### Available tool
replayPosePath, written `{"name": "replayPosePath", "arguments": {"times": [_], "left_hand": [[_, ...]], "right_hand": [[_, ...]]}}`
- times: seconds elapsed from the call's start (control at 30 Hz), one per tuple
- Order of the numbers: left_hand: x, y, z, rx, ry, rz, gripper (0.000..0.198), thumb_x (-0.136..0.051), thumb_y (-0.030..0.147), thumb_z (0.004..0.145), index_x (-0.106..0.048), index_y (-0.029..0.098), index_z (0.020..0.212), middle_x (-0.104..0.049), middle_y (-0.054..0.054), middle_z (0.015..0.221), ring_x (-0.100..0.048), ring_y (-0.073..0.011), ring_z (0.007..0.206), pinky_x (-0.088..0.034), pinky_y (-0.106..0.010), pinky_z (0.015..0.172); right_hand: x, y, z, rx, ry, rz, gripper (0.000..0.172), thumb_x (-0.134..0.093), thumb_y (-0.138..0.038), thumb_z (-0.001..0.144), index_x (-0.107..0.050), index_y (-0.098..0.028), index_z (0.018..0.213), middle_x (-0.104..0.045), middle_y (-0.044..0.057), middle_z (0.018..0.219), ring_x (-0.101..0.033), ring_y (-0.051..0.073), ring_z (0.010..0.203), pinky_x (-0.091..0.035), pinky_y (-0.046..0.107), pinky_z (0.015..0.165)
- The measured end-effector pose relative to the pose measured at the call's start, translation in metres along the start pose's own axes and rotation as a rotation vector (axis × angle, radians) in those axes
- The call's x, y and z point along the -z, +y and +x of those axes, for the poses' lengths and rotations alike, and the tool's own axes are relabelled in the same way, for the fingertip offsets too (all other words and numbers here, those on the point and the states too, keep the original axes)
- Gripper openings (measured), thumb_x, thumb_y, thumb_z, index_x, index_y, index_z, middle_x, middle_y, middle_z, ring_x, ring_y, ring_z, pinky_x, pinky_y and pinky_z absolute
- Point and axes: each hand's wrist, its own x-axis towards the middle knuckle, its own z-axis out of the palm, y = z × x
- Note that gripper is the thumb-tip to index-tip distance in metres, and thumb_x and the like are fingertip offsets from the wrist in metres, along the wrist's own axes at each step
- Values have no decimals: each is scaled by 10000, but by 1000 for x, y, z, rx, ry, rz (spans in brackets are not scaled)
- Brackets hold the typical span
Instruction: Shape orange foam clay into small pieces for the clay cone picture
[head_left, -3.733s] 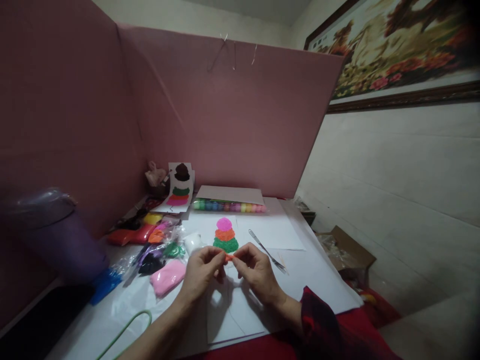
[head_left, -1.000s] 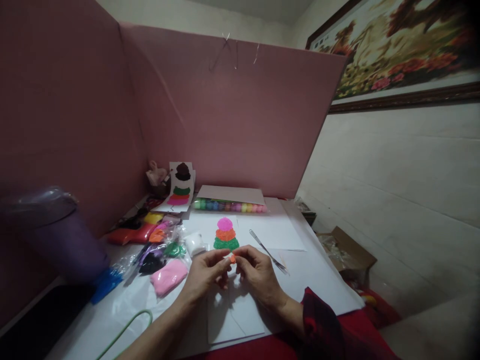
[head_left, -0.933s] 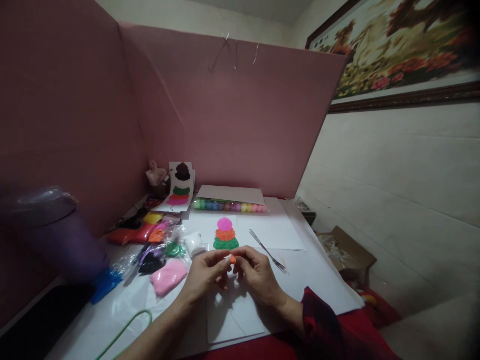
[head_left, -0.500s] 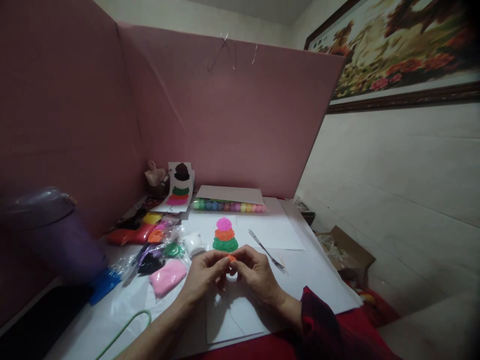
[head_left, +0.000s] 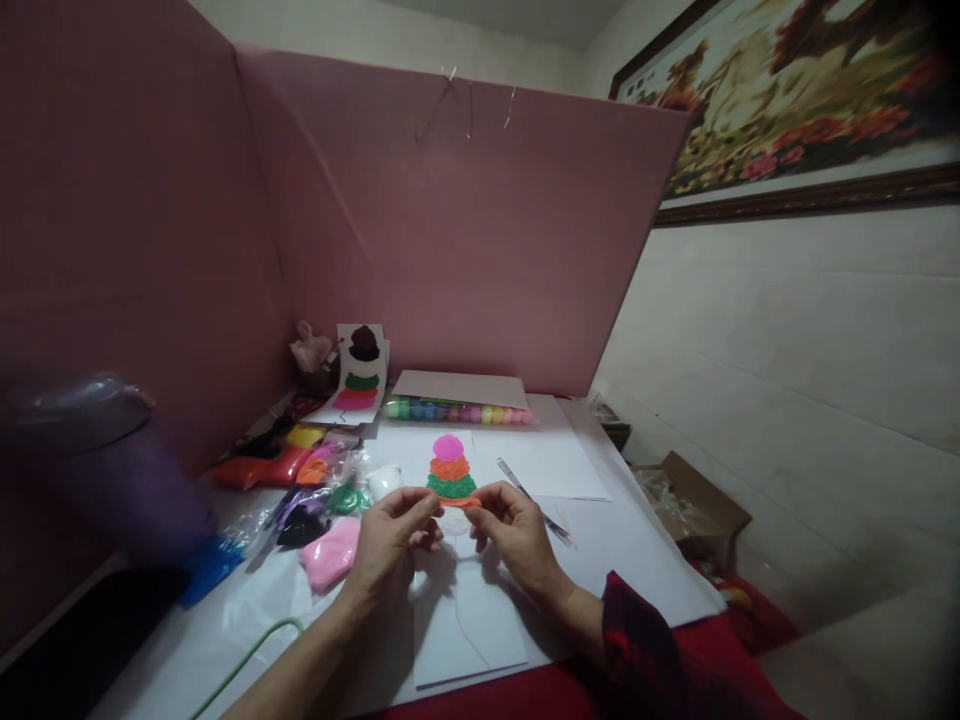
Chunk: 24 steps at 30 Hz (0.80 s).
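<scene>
A strip of orange modelling clay [head_left: 457,502] is stretched between my two hands. My left hand [head_left: 394,535] pinches its left end with thumb and forefinger, and my right hand [head_left: 517,540] pinches the right end. The strip is held over a white sheet of paper [head_left: 469,640] with thin drawn lines. Just beyond it, the sheet carries layers of textured clay: a pink piece [head_left: 448,447] on top, an orange band [head_left: 449,468] below, then a green band [head_left: 451,486]. Right of my right hand lies a metal fork [head_left: 517,478], partly hidden, with thin sticks [head_left: 566,520] beside it.
Bags of coloured clay, including a pink one [head_left: 330,553], lie at left near a purple lidded container [head_left: 127,470]. A row of coloured balls in clear wrap [head_left: 457,411] sits at the back. A picture sheet [head_left: 350,407] leans behind. A cardboard box [head_left: 712,505] is at right.
My hands have moved apart, and the small orange clay lump between my fingers is now drawn out into a long strip. The layered clay on the paper stays put.
</scene>
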Motion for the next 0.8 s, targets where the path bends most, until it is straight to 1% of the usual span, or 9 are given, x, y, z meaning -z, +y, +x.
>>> {"name": "replayPosePath", "arguments": {"times": [0.07,0.13,0.23,0.27,0.3,0.43,0.57,0.7,0.8], "left_hand": [[1,0,0,-6,-22,31,301,-771,299,600,-647,120,808,-638,-12,623,-532,-86,442,-416,-189,392],[2,-1,0,12,-96,97,351,-767,321,604,-659,120,871,-637,-13,611,-525,-91,430,-422,-200,386],[2,-3,1,29,-260,203,338,-737,366,635,-675,104,840,-636,-25,600,-515,-94,404,-432,-217,388],[2,-3,1,18,-287,224,320,-726,375,646,-675,103,806,-636,-27,600,-514,-94,397,-429,-217,383],[1,-3,1,1,-287,237,303,-719,379,652,-669,104,770,-632,-24,592,-509,-91,387,-420,-212,373],[0,-2,1,-42,-199,247,268,-729,366,642,-642,115,682,-577,18,494,-478,-80,349,-390,-188,329],[-1,-3,0,-18,-219,233,298,-731,387,632,-643,105,670,-559,20,469,-482,-89,346,-419,-207,330],[1,-3,1,32,-187,172,346,-695,428,671,-663,109,803,-615,-4,563,-538,-102,400,-448,-216,371],[3,-3,3,57,-216,167,320,-714,402,661,-657,110,777,-631,-15,579,-558,-114,425,-455,-221,387]], "right_hand": [[-1,-2,1,-19,-11,13,227,-689,-352,726,-607,-145,768,-573,-19,585,-517,97,476,-447,202,426],[-2,-3,0,-15,-42,6,216,-655,-356,759,-627,-144,792,-585,-11,587,-532,105,483,-454,209,433],[-3,-1,-3,11,-97,-35,204,-624,-349,788,-652,-150,821,-593,-3,597,-566,126,534,-464,214,449],[-3,0,-4,23,-107,-54,195,-617,-342,795,-652,-153,829,-595,-1,605,-572,130,548,-464,214,451],[-2,1,-5,36,-111,-74,185,-607,-332,804,-648,-158,856,-601,2,622,-578,133,558,-464,214,453],[0,0,-8,101,-118,-175,178,-595,-258,808,-610,-190,972,-642,26,753,-600,153,620,-480,236,485],[1,-4,-9,206,-108,-364,41,-617,-180,778,-633,-178,815,-622,27,753,-586,157,649,-486,264,578],[1,-3,-9,211,-83,-398,31,-569,-183,820,-600,-179,822,-611,18,713,-561,145,598,-470,257,546],[2,-2,-9,236,-92,-401,39,-559,-194,832,-595,-180,825,-609,21,722,-565,148,609,-468,259,554]]}}
